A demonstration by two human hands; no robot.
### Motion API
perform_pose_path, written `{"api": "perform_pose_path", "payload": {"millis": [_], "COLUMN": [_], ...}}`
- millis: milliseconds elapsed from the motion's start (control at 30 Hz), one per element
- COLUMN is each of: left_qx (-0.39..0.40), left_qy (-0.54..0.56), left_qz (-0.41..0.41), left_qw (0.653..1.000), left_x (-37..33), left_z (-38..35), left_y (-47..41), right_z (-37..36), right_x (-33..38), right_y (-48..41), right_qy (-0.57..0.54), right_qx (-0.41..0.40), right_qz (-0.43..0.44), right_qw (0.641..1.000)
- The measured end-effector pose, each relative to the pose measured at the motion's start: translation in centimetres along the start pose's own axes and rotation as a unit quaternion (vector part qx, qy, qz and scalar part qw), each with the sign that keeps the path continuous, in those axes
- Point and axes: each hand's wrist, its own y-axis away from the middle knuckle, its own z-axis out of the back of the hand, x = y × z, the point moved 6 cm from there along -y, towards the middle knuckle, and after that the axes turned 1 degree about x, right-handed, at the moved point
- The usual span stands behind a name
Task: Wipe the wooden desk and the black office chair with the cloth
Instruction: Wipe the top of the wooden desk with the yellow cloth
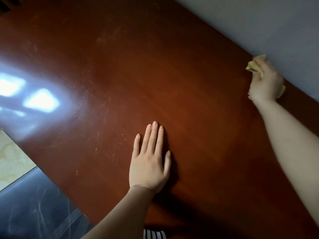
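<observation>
The wooden desk (138, 75) fills most of the view, reddish-brown and scratched, with bright window glare on its left part. My left hand (150, 159) lies flat on the desk near the middle, fingers straight and together. My right hand (265, 83) is stretched to the desk's far right edge by the wall and grips a crumpled yellow cloth (253, 66), which shows above and below the fingers. The black office chair is not in view.
A grey wall (267, 23) runs along the desk's far edge. At the lower left lie a dark glossy floor (34, 204) and a pale tile (12, 161). A striped garment (153, 234) shows at the bottom edge.
</observation>
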Motion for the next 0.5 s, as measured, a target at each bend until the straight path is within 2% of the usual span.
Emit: {"api": "perform_pose_path", "payload": {"millis": [67, 267, 500], "left_qx": [-0.002, -0.006, -0.022], "left_qy": [0.002, 0.012, 0.042], "left_qz": [0.001, 0.001, -0.02], "left_qw": [1.0, 1.0, 0.999], "left_x": [-0.1, -0.1, 0.0], "left_z": [0.0, -0.2, 0.0], "left_y": [0.0, 0.0, 0.3], "right_z": [-0.1, -1.0, -1.1], "right_x": [1.3, 4.9, 7.1], "right_y": [1.7, 9.6, 17.9], "right_qy": [0.013, 0.0, 0.004], "right_qx": [-0.011, 0.068, 0.102], "right_qz": [-0.012, 0.101, 0.2], "right_qw": [1.0, 0.993, 0.975]}}
